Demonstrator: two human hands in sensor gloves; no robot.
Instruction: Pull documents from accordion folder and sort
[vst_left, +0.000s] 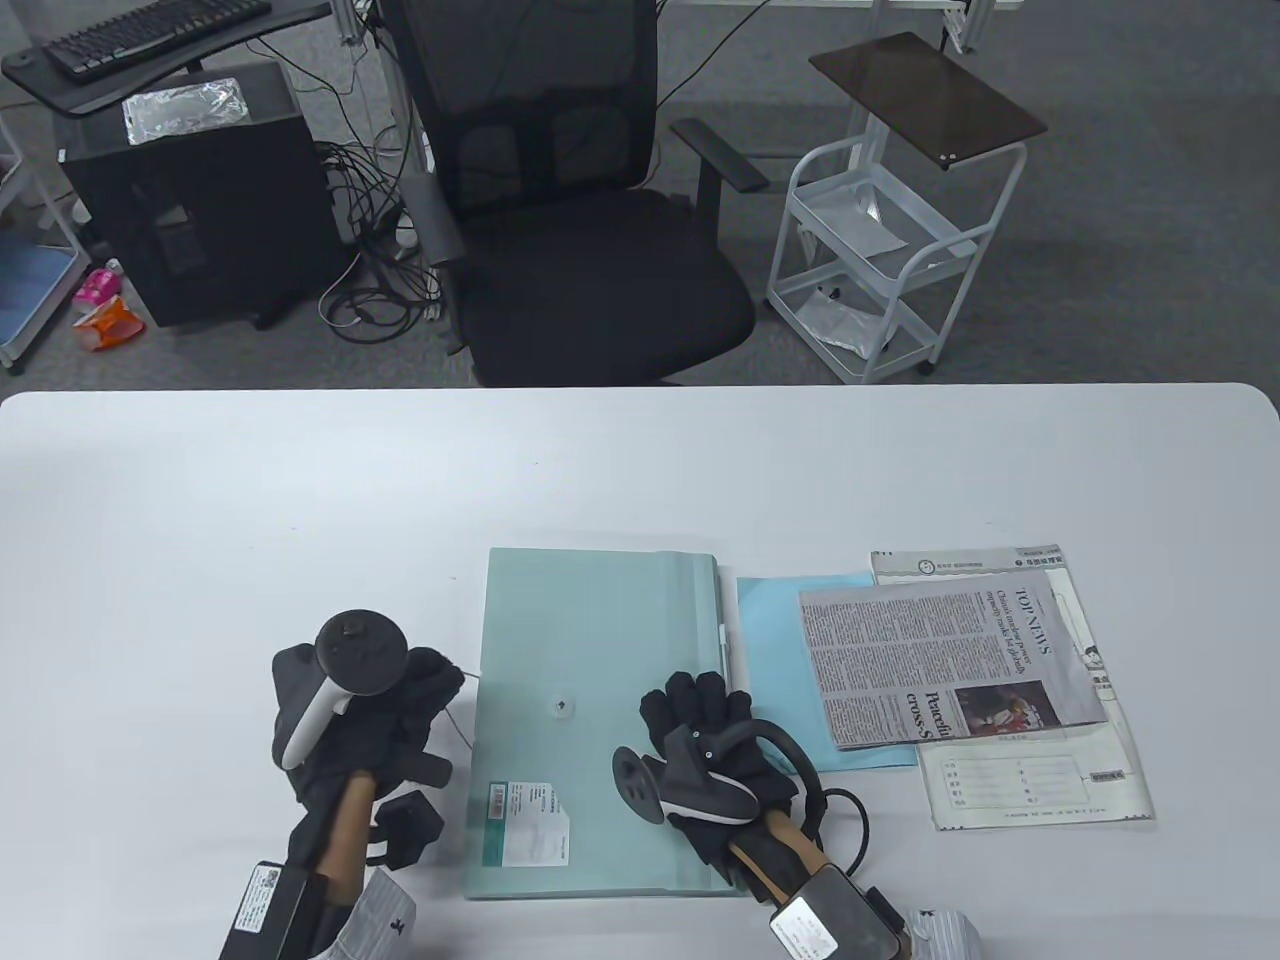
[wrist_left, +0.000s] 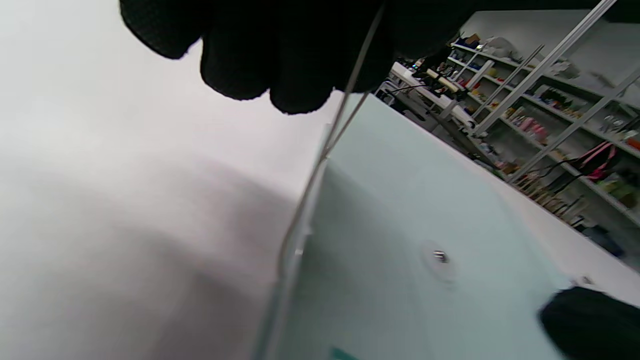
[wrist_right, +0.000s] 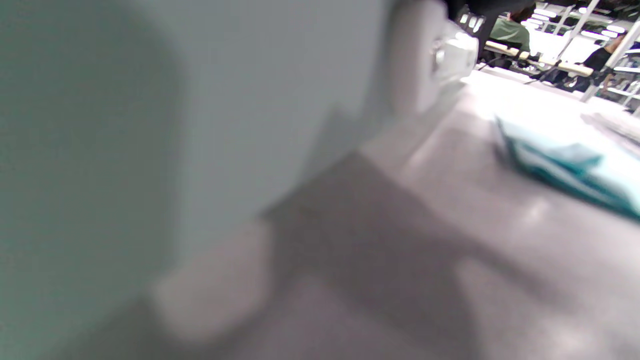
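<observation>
A pale green accordion folder lies flat and closed on the white table. My left hand is just left of it and pinches its thin elastic cord, which runs from my fingers down to the folder's edge. The round button sits mid-flap. My right hand rests flat on the folder's right part, holding nothing. To the right lie a blue sheet, a newspaper and a white form. The right wrist view is blurred, with the folder close up.
A black office chair and a white cart stand beyond the table's far edge. The blue sheet also shows in the right wrist view.
</observation>
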